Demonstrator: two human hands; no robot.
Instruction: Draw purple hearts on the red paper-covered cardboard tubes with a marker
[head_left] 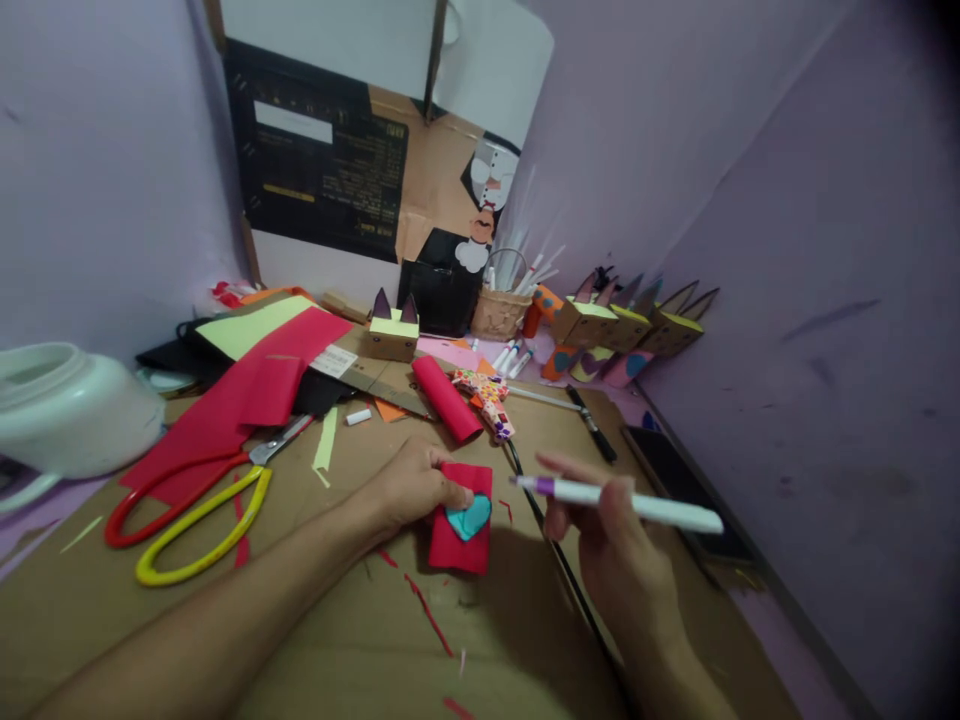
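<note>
My left hand (416,487) presses a blue heart (471,517) against a small red paper piece (460,556) on the cardboard, thumb on the heart's upper edge. Right of it, my right hand (619,540) is closed on a white marker (645,508), whose purple tip end points left toward the red paper without touching it. A rolled red paper tube (447,400) lies just above my left hand. Beside the tube rests a hot glue gun (491,400) with a flowered pattern, its black cable running down between my hands.
Scissors (202,560) with red and yellow handles lie left on the cardboard (337,640). A white pot (82,420) stands far left, a phone (686,490) at right. Behind are a cardboard box with ears (394,335), a basket (499,312) of glue sticks and similar eared boxes (589,325).
</note>
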